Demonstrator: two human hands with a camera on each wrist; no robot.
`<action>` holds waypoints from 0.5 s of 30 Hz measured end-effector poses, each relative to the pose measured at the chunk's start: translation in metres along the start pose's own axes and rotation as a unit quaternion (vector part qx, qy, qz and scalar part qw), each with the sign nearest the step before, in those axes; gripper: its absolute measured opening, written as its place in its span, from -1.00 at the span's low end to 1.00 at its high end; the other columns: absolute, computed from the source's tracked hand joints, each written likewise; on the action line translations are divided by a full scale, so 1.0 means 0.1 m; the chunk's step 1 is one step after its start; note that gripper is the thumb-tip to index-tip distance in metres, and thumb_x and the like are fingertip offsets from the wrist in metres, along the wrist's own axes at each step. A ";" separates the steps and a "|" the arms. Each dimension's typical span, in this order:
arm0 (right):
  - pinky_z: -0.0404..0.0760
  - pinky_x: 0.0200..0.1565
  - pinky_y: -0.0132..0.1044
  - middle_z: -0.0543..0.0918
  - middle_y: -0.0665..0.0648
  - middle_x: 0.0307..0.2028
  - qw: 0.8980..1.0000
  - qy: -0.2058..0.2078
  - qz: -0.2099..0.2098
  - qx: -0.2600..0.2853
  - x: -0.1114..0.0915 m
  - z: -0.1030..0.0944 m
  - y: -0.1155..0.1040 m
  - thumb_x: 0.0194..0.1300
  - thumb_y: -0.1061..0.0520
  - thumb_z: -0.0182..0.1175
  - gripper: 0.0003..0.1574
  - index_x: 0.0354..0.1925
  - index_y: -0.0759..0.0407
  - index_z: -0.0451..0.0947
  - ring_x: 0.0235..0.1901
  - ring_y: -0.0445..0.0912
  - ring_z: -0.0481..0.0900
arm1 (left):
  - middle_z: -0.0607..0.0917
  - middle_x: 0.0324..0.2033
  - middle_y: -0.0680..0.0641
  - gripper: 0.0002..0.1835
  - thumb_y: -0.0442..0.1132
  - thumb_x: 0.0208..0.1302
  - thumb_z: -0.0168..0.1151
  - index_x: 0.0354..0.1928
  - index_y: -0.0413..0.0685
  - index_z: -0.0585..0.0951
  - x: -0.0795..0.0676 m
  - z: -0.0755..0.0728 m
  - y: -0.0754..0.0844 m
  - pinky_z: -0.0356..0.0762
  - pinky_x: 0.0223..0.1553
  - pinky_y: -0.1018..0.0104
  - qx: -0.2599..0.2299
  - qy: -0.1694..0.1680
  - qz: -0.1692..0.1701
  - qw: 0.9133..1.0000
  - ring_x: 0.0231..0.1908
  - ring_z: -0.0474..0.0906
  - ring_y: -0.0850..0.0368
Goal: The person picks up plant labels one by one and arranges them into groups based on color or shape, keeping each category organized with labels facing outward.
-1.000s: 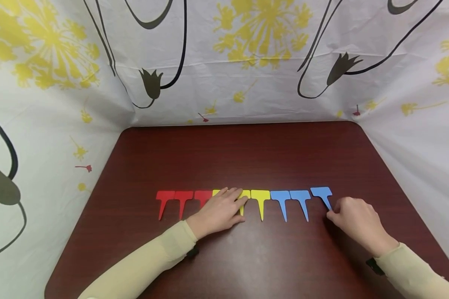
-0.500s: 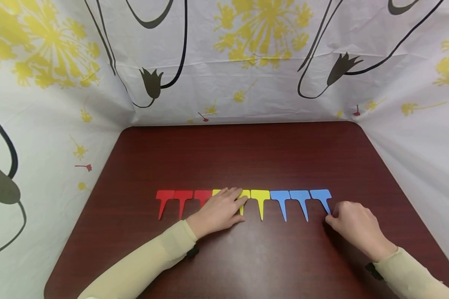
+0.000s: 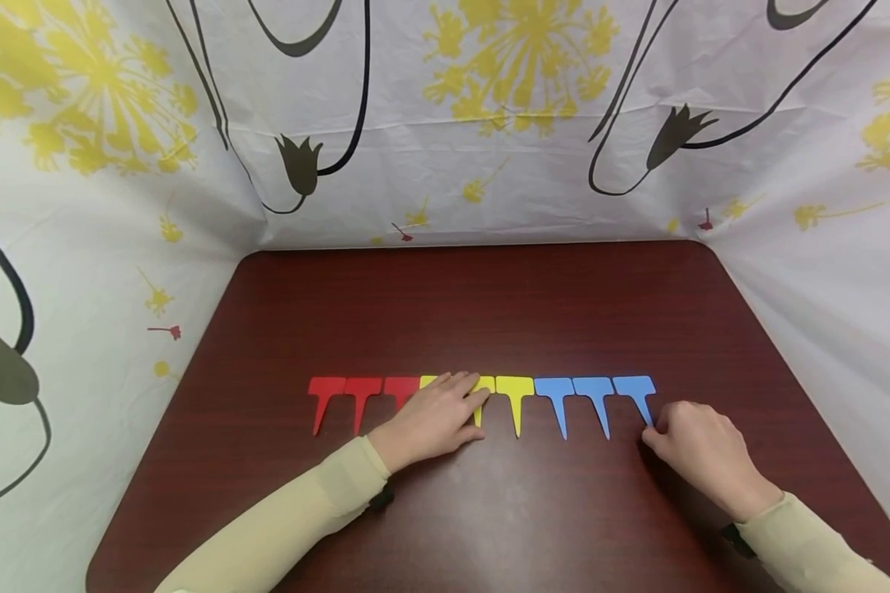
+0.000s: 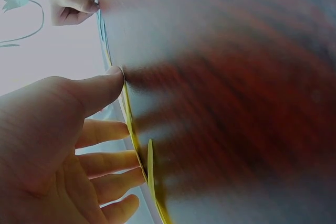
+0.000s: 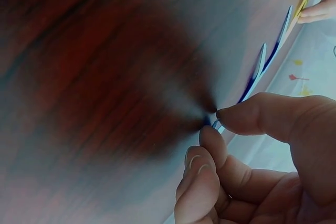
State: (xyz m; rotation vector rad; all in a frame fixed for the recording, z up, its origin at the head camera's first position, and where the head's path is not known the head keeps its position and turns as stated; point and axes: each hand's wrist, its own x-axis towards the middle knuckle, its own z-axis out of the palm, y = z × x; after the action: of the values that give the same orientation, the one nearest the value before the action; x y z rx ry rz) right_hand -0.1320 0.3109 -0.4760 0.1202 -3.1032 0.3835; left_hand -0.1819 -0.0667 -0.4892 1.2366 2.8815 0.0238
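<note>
T-shaped plastic plant labels lie in one row: three red plant labels [image 3: 327, 386] at left, yellow plant labels [image 3: 515, 386] in the middle, blue plant labels [image 3: 555, 386] at right. My left hand [image 3: 428, 422] rests over the yellow ones with fingers spread, hiding part of them; in the left wrist view, the fingertips [image 4: 119, 77] touch their edge. My right hand [image 3: 704, 451] pinches the pointed stem of the rightmost blue plant label [image 3: 634, 385] between thumb and index finger. Its head is level with the row, a narrow gap from the neighbouring blue head.
The dark red-brown table [image 3: 445, 313] has rounded far corners. A white cloth [image 3: 445, 189] printed with yellow flowers and dark stems hangs behind it and along both sides.
My right hand has drawn the rightmost blue plant label slightly towards me, bringing its head down level with the row. My left hand has stayed in place.
</note>
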 end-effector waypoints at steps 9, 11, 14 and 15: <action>0.14 -0.69 -0.21 0.13 -0.09 -0.77 1.000 0.001 -0.005 0.000 0.01 0.00 -0.01 0.15 0.09 0.30 -0.44 -0.81 -0.03 0.22 -0.68 -0.12 0.13 | 0.46 0.34 -0.14 -0.29 0.24 0.31 0.29 0.38 0.03 0.50 0.00 -0.02 0.00 0.26 0.39 0.00 -0.003 0.002 -0.001 1.000 0.35 0.37 -0.08; 0.14 -0.69 -0.21 0.13 -0.09 -0.77 1.000 0.000 -0.005 0.000 0.01 -0.01 -0.02 0.15 0.08 0.30 -0.44 -0.81 -0.03 0.22 -0.68 -0.12 0.13 | 0.46 0.34 -0.14 -0.29 0.24 0.31 0.29 0.38 0.04 0.50 0.00 -0.02 -0.01 0.26 0.38 -0.02 -0.004 0.002 -0.001 1.000 0.35 0.38 -0.08; 0.14 -0.71 -0.21 0.14 -0.09 -0.77 1.000 -0.003 -0.005 -0.003 0.02 -0.05 -0.04 0.19 0.02 0.30 -0.42 -0.80 -0.04 0.21 -0.69 -0.12 0.14 | 0.45 0.36 -0.14 -0.31 0.24 0.32 0.28 0.38 0.05 0.51 0.00 -0.03 -0.02 0.25 0.38 -0.05 -0.014 0.005 -0.004 1.000 0.36 0.36 -0.07; 0.14 -0.71 -0.21 0.16 -0.09 -0.77 1.000 -0.002 -0.007 -0.004 0.03 -0.08 -0.05 0.22 -0.01 0.29 -0.42 -0.79 -0.05 0.22 -0.70 -0.12 0.16 | 0.44 0.37 -0.14 -0.31 0.23 0.32 0.28 0.37 0.05 0.51 0.00 -0.04 -0.03 0.25 0.38 -0.06 -0.020 0.008 -0.007 1.000 0.37 0.35 -0.06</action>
State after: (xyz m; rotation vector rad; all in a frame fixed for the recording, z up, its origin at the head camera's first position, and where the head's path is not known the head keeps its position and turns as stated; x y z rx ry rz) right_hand -0.1349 0.3076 -0.4671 0.1429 -3.1048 0.3712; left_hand -0.1840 -0.0689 -0.4848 1.2155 2.8876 0.0926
